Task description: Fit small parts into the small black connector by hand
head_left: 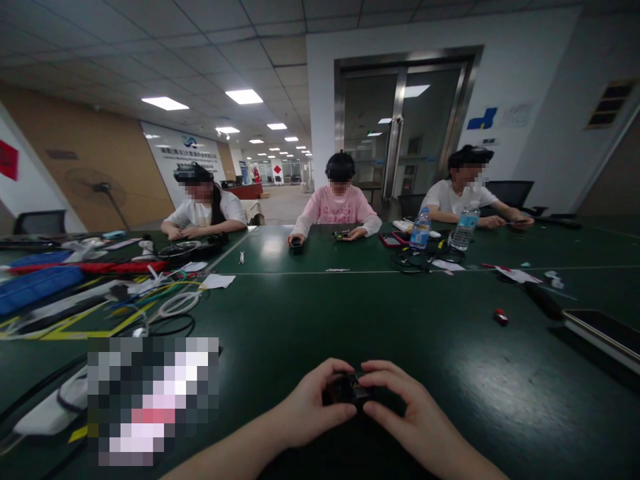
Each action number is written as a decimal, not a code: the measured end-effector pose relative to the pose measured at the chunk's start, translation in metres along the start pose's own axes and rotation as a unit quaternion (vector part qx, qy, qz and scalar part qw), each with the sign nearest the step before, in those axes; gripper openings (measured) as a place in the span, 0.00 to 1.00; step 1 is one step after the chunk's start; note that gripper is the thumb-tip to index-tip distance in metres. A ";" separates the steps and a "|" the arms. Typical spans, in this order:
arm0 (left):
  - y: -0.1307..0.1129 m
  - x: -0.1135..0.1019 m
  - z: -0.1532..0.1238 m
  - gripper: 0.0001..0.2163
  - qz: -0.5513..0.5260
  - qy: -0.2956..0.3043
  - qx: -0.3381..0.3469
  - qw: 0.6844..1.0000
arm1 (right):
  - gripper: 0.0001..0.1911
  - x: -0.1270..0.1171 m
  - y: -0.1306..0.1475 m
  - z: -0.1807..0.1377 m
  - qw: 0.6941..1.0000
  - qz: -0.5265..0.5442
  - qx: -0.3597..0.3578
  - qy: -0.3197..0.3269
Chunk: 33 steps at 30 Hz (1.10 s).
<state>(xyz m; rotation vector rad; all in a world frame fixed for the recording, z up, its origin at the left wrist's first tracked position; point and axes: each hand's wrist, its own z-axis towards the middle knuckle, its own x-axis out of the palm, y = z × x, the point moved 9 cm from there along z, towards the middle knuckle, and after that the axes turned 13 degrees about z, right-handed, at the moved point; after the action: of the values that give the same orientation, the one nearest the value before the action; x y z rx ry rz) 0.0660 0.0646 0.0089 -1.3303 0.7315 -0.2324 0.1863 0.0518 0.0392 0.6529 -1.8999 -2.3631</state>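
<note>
Both my hands meet around a small black object (345,390) low in the middle of the view, just over the dark green table (280,320). Its kind cannot be made out; parts of it are dark and hidden by fingers. My left hand (315,403) grips its left side, thumb in front and fingers behind. From the other side my right hand (400,403) closes on it, fingertips on the top right and thumb at the front edge. A small red and black item (500,317) lies apart, to the right of my hands.
Cables (180,305), a white power strip (55,403) and blue trays (40,290) crowd the left. A blurred-out patch covers something beside the strip. Several people sit across the table, near water bottles (465,227). A flat, dark-topped device (607,333) lies at right.
</note>
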 end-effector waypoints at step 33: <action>-0.007 0.002 -0.001 0.20 0.022 0.014 0.025 0.999 | 0.11 0.004 0.004 0.001 1.000 0.013 -0.022 0.007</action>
<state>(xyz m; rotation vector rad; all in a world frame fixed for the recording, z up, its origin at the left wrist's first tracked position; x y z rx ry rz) 0.0687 0.0603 0.0149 -1.2642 0.7730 -0.2343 0.1819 0.0502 0.0423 0.6356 -1.8335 -2.3722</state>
